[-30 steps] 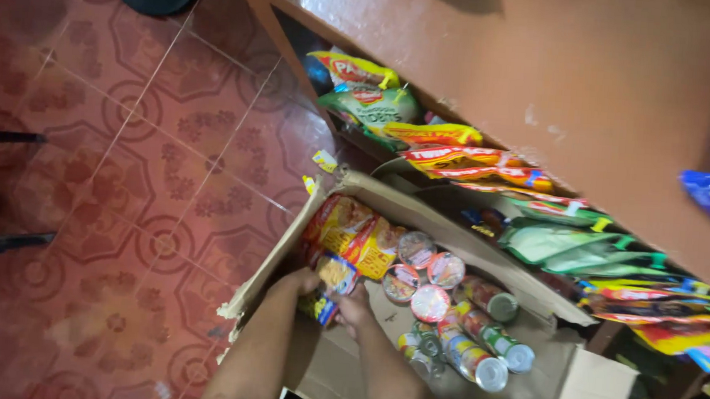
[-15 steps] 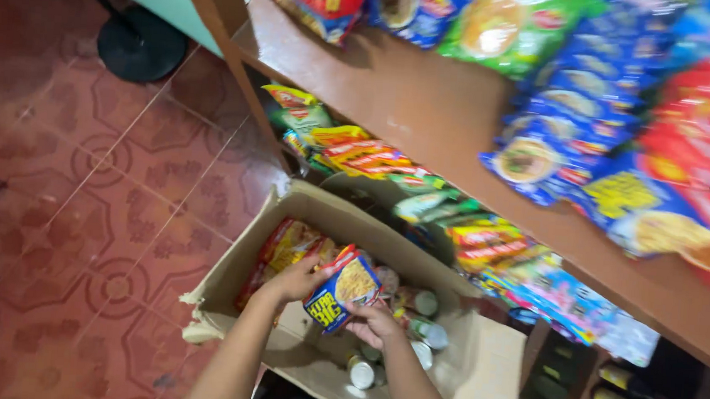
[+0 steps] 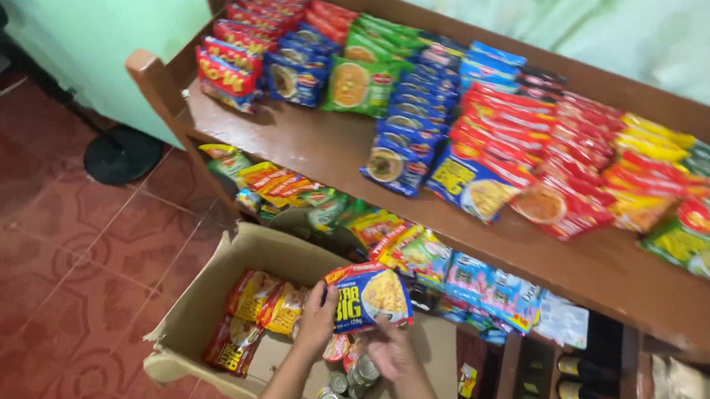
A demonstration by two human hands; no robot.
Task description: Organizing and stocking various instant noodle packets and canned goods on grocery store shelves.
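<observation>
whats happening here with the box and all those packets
A person holds a blue and yellow noodle packet in both hands, left hand and right hand, above an open cardboard box on the tiled floor. The box holds more red and yellow packets and some cans. Just beyond it, a wooden shelf is lined with rows of similar packets, with more on the lower level.

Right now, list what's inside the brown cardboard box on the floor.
The brown cardboard box holds red-and-yellow noodle packets and metal cans. The arms and the blue noodle packet cover whatever lies beneath them.
</observation>
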